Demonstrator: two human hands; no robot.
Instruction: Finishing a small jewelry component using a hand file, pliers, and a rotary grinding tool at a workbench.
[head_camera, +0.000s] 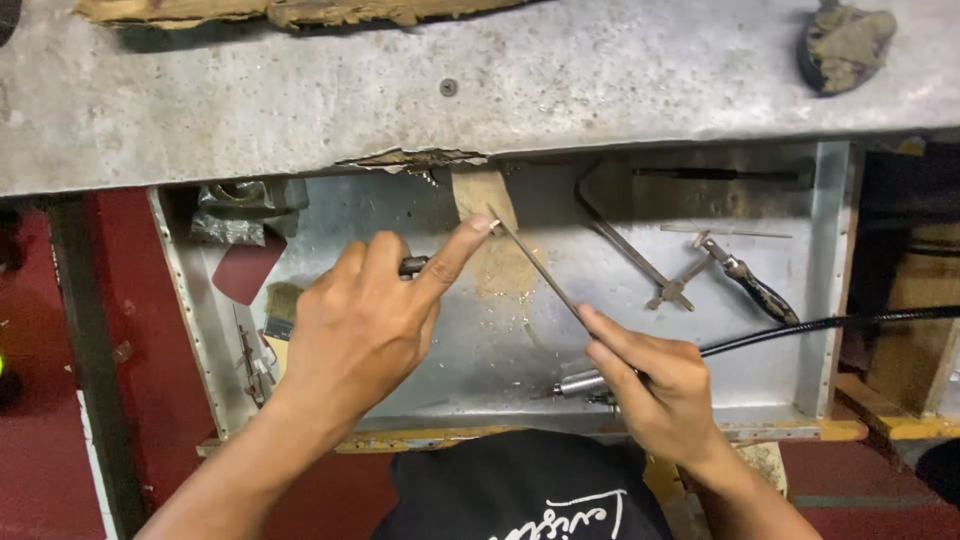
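Head view: both hands (365, 320) on file (535, 268).

A scuffed metal bench (560, 90) carries a rag (845, 45) (crumpled, far corner) and a splintered wooden board (300, 12).

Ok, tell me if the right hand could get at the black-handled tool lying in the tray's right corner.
Probably yes: nothing lies between the right hand and the black-handled tool, but the hand's grip is on a thin file, which it would need to let go first.
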